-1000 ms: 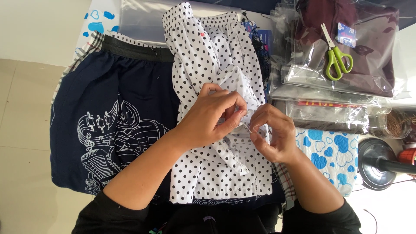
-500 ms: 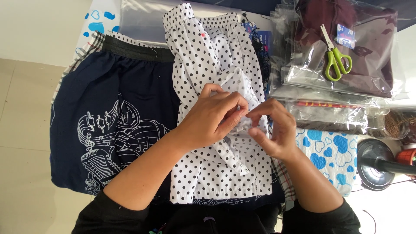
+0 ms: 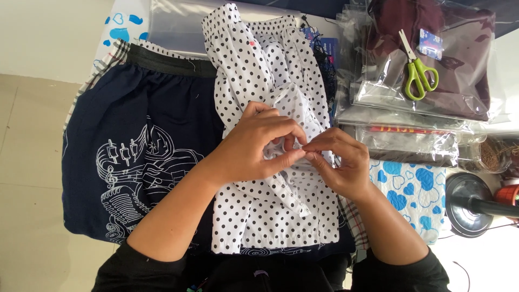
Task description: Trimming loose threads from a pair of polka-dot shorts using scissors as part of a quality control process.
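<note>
Head view, contents as seen. Polka-dot garment [image 3: 254,70]: white with black dots, lying over a navy garment [image 3: 135,151] with a white line print, at the middle of the desk [image 3: 178,24]. Left hand [image 3: 254,146]: fingers closed, pinching a bunched fold of the dotted cloth. Right hand [image 3: 338,165]: fingertips pinched on the same fold, touching the left fingertips. Green-handled scissors [image 3: 416,67]: resting on a clear bag holding maroon cloth [image 3: 459,59], well apart at the right. Heart-print sheet [image 3: 411,197]: just beside the right wrist.
</note>
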